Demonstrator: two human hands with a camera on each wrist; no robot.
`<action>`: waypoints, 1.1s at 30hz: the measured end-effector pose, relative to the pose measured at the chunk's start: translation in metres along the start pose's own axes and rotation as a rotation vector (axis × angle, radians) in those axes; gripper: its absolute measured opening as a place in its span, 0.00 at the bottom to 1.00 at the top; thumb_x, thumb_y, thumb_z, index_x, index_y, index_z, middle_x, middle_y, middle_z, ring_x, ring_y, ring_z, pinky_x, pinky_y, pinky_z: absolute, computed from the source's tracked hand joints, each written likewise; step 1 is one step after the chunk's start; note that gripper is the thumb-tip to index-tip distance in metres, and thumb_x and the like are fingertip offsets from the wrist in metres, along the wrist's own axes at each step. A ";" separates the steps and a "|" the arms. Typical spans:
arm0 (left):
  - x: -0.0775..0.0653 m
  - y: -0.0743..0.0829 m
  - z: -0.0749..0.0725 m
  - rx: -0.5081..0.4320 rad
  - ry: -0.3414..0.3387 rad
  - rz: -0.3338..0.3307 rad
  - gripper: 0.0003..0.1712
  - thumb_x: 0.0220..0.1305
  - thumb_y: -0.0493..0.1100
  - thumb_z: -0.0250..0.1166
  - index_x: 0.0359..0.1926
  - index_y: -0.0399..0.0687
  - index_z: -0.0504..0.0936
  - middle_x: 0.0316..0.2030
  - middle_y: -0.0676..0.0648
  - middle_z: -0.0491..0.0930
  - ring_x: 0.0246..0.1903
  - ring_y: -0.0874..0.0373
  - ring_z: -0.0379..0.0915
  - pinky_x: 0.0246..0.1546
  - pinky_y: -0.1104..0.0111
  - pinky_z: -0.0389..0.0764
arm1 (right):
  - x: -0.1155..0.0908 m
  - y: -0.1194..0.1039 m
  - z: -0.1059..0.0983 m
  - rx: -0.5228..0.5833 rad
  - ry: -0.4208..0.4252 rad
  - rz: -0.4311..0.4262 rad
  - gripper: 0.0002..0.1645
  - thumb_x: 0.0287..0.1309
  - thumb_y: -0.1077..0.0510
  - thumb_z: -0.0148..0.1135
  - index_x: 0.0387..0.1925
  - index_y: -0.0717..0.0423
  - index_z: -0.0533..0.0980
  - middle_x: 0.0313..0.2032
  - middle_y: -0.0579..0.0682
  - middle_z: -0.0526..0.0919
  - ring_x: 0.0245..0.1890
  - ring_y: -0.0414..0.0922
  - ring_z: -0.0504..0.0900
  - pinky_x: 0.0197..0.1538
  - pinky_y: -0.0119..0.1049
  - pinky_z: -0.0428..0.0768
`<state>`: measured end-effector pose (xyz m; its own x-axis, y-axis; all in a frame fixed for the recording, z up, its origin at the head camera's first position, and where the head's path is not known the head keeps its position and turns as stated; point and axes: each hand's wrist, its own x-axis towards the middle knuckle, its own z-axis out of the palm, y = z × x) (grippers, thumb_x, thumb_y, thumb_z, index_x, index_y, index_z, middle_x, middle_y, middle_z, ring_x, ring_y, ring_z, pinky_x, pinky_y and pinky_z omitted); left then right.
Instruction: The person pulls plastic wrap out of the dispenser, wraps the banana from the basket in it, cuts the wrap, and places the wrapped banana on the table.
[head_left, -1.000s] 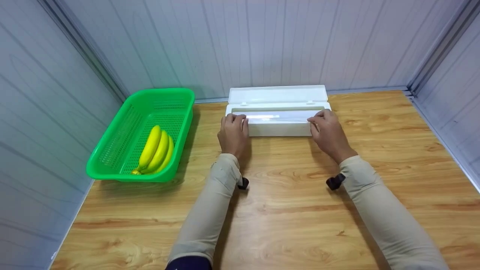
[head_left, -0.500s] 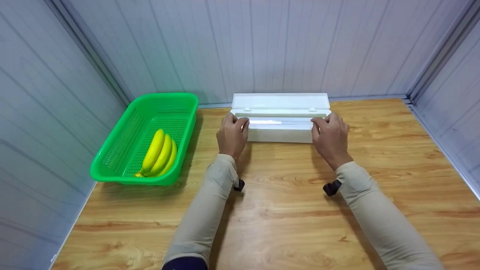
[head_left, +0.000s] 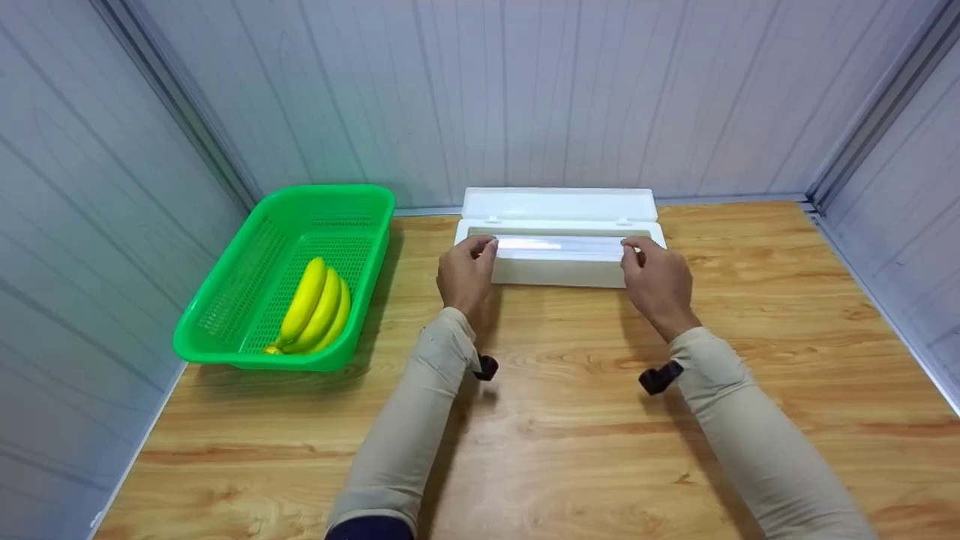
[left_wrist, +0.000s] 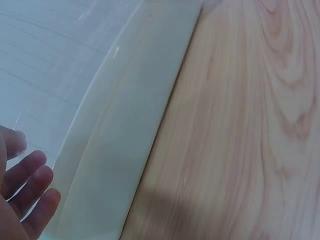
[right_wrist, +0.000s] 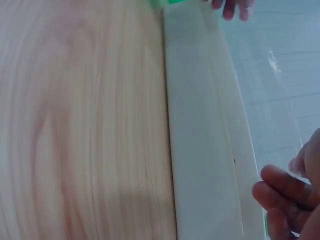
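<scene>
A long white cling film dispenser (head_left: 559, 274) stands near the back wall with its lid (head_left: 559, 204) tipped back. A shiny strip of clear cling film (head_left: 559, 246) spans its top. My left hand (head_left: 462, 279) pinches the film's left corner between thumb and forefinger. At the opposite corner my right hand (head_left: 660, 286) pinches it likewise. Both wrist views show the film as a taut clear sheet (left_wrist: 50, 75) above the box's pale front wall (left_wrist: 120, 135), with the other fingers loosely bent beside it.
At left stands a green plastic basket (head_left: 373, 277) holding a bunch of bananas (head_left: 319, 307). White panel walls (head_left: 555, 97) enclose the wood-grain table (head_left: 555, 420) at the back and sides.
Both hands have come slightly back from the dispenser's ends, fingertips still on the film corners, and more of the box's corners shows. The head view has shifted a little. Basket and bananas stay put.
</scene>
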<state>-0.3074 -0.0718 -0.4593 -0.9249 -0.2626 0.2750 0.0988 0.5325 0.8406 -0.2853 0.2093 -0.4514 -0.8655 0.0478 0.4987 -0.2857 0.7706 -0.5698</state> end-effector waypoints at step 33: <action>0.004 0.002 0.000 -0.868 -0.059 -0.542 0.09 0.62 0.37 0.70 0.41 0.36 0.86 0.36 0.42 0.87 0.30 0.57 0.81 0.30 0.70 0.82 | 0.004 -0.001 -0.004 0.869 -0.097 0.551 0.23 0.71 0.57 0.59 0.59 0.70 0.76 0.53 0.60 0.84 0.50 0.49 0.85 0.59 0.48 0.76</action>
<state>-0.3104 -0.0719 -0.4562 -0.9383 -0.2424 -0.2465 -0.1280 -0.4185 0.8991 -0.2867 0.2115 -0.4463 -0.9847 0.1739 -0.0075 -0.0047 -0.0700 -0.9975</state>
